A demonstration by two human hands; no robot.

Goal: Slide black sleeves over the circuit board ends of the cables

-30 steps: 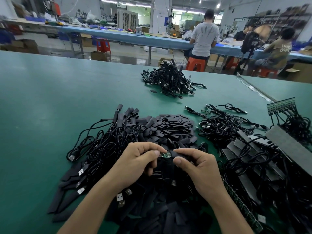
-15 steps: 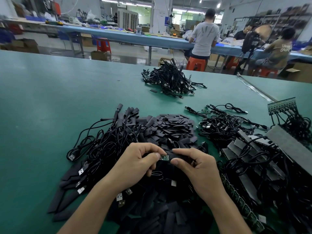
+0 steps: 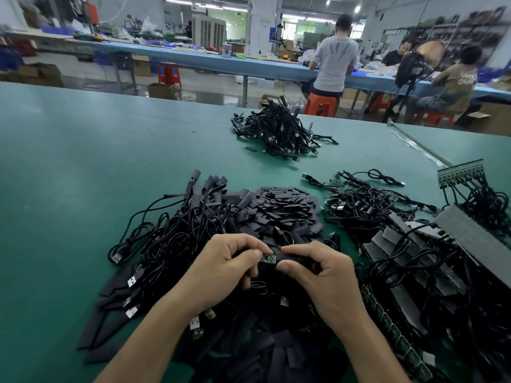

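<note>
Fingers (image 3: 249,254) of your left hand (image 3: 221,269) are curled, pinching the small green circuit board (image 3: 267,259) at its left end. Your right hand (image 3: 323,277) pinches a flat matte black sleeve (image 3: 298,257) between thumb and index; its mouth touches the board's right edge, between both thumbs. Underneath lie a heap of flat sleeves (image 3: 284,205) and thin glossy cables (image 3: 171,236) with metal plugs, on the smooth green worktop (image 3: 83,161).

Light: bright ceiling tubes (image 3: 179,0) at 12 o'clock.
Shadows: faint on your table (image 3: 69,189) (soft-edged).
Edges: bowed, blurred at 3 o'clock.
</note>
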